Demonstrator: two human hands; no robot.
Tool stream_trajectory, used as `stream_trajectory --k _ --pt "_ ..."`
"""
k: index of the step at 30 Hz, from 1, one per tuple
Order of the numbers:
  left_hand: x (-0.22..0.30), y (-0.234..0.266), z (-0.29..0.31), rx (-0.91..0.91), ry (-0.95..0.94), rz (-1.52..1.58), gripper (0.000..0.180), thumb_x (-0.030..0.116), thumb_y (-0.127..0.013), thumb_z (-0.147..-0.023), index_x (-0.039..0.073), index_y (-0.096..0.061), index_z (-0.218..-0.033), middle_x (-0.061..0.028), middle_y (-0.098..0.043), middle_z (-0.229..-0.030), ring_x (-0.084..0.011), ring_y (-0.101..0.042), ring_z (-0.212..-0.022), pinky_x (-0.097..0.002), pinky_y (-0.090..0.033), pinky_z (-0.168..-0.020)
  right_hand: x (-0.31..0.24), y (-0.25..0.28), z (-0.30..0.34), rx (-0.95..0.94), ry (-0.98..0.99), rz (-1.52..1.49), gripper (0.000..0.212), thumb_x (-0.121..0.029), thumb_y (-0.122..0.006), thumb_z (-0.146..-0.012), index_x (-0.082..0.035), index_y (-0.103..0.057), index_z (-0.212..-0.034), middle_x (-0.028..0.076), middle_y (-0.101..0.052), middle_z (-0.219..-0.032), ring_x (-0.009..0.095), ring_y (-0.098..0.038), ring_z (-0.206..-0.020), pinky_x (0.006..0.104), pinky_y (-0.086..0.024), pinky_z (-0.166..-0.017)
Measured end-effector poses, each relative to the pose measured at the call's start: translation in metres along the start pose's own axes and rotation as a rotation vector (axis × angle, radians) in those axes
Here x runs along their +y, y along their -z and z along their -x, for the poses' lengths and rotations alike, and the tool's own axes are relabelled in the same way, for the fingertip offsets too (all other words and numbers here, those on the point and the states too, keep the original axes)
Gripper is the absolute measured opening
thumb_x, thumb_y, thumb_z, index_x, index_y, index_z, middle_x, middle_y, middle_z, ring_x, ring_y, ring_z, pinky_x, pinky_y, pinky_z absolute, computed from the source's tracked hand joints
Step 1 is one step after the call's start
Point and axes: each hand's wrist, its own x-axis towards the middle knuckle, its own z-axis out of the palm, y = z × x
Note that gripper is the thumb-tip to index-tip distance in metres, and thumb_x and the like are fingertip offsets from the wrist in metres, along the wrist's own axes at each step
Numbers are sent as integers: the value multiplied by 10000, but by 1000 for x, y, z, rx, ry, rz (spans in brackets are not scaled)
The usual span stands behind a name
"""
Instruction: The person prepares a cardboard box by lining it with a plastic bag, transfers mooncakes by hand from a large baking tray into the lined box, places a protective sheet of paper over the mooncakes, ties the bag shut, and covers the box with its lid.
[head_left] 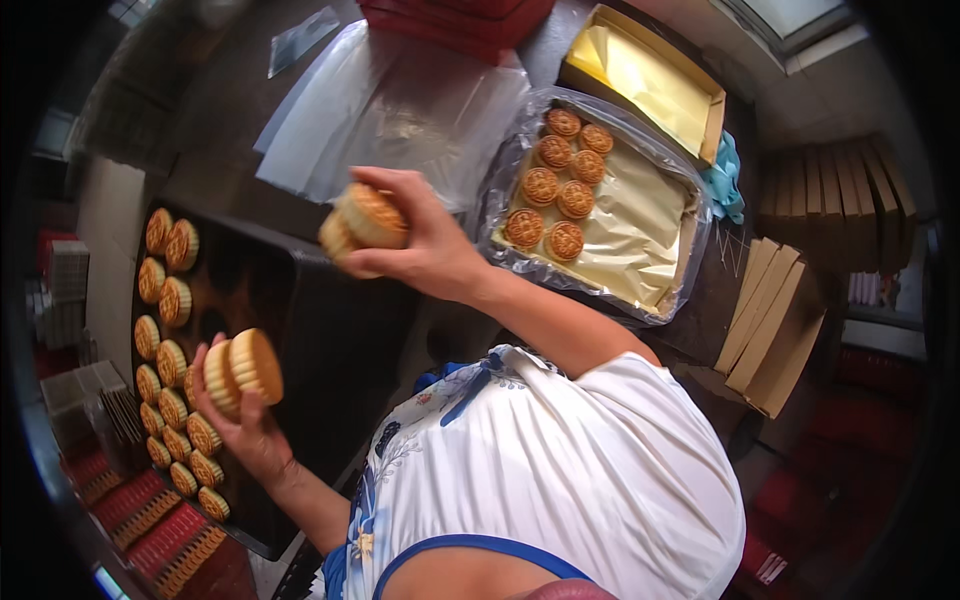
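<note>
Two mooncakes are gripped side by side in my left hand, above the dark baking tray. More mooncakes, golden with patterned brown tops, stand in rows along the tray's left part. My right hand pinches another pair of mooncakes between thumb and fingers, in the air between tray and box. To the right, a shallow box lined with clear plastic and shiny gold sheet holds several mooncakes in two columns along its left side.
Clear plastic bags lie stacked beyond my right hand, near a red box. A second gold-lined box stands at the far right, with a light-blue cloth next to it. Cardboard pieces lean at the right edge.
</note>
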Motion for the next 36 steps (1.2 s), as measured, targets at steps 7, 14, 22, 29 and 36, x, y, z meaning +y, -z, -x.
stream_trajectory --k 7,14,22,29,36 --pt "-77 -281 -14 -722 113 -78 715 9 -803 -776 68 -518 -1429 -95 -531 -1349 -207 -550 -1245 -344 -483 -1059 99 256 162 880 -451 476 795 -188 -851 -790 -62 -465 -1473 165 -467 -1312 291 -553 -1210 399 -475 -1049" --pt "-230 -541 2 -792 -570 -371 663 109 -847 -704 140 -612 -1324 -143 -541 -1297 -355 -563 -1175 -423 -495 -1002 142 386 134 832 -270 1019 853 -173 -884 -713 -145 -476 -1462 182 -432 -1394 383 -467 -1305 453 -413 -1102" --pt "-288 -562 10 -798 -727 -557 651 219 -802 -741 244 -586 -1355 -131 -507 -1366 -348 -536 -1197 -468 -483 -990 155 392 146 691 -252 1016 887 -93 -851 -747 -169 -425 -1521 212 -370 -1474 422 -408 -1368 485 -386 -1129" --pt "-311 -506 52 -838 -916 -973 625 349 -641 -899 315 -482 -1502 -127 -367 -1587 -279 -417 -1419 -562 -169 -1223 165 344 187 547 -307 1158 986 -73 -802 -760 -147 -292 -1600 249 -261 -1587 458 -330 -1446 481 -318 -1188" --pt "-268 -449 66 -665 -783 -601 468 263 -680 -841 243 -620 -1305 -176 -363 -1591 -397 -262 -1513 -603 -111 -1234 164 337 197 460 -393 1366 851 -325 -705 -937 -89 -247 -1615 241 -249 -1613 437 -327 -1463 494 -362 -1162"
